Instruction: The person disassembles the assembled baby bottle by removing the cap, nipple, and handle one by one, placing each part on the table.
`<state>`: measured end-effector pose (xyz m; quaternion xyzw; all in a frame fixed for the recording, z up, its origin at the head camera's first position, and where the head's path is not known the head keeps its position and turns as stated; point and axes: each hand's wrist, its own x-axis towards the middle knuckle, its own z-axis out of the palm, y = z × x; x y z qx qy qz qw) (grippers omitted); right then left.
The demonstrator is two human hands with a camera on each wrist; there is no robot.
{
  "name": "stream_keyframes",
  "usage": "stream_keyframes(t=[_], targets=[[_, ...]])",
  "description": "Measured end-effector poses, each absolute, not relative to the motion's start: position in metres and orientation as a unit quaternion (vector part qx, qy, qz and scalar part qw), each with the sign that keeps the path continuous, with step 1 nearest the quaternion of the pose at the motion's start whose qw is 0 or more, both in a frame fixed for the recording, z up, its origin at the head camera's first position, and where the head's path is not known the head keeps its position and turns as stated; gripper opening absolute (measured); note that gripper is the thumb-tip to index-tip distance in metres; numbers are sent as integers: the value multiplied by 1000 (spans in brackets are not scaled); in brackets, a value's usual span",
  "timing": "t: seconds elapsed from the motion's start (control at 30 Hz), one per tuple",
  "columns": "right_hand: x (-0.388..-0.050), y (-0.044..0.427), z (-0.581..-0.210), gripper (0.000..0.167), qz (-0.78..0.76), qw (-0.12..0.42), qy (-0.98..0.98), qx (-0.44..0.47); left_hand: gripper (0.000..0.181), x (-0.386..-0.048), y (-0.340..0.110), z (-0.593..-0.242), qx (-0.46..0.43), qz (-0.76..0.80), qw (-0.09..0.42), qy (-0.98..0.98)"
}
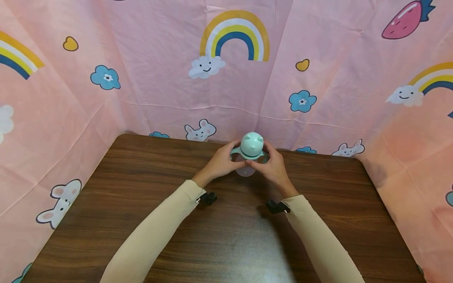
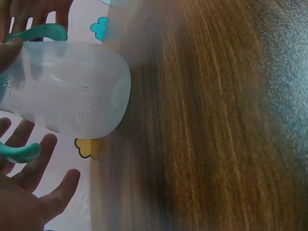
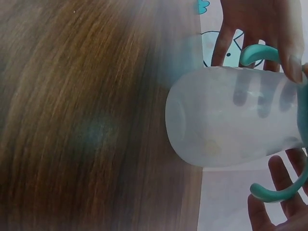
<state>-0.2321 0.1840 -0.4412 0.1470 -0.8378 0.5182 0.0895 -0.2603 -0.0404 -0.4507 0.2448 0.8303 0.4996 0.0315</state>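
Note:
Both hands hold a baby bottle (image 1: 245,171) upright near the table's far edge. It has a translucent body with measuring marks, a mint-green domed cap (image 1: 252,144) with small ear-like bumps, and two curved teal side handles (image 2: 48,32). My left hand (image 1: 222,160) grips the left side, my right hand (image 1: 275,167) the right. The thumbs press the front just below the cap; the other fingers spread behind the handles and body. In the right wrist view the rounded base (image 3: 180,118) shows, but I cannot tell whether it touches the table.
The dark wood-grain table (image 1: 226,239) spreads out in front and to both sides. A pink printed cloth (image 1: 155,51) with rainbows, rabbits and flowers hangs close behind the far edge and along both sides. Small black devices (image 1: 209,198) are fixed at both wrists.

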Motion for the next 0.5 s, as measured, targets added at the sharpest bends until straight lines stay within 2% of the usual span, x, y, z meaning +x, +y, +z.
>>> stream_keyframes(t=[0.5], targets=[[-236, 188, -431, 79, 523, 93, -834, 149, 87, -261, -37, -443, 248, 507, 28, 825]])
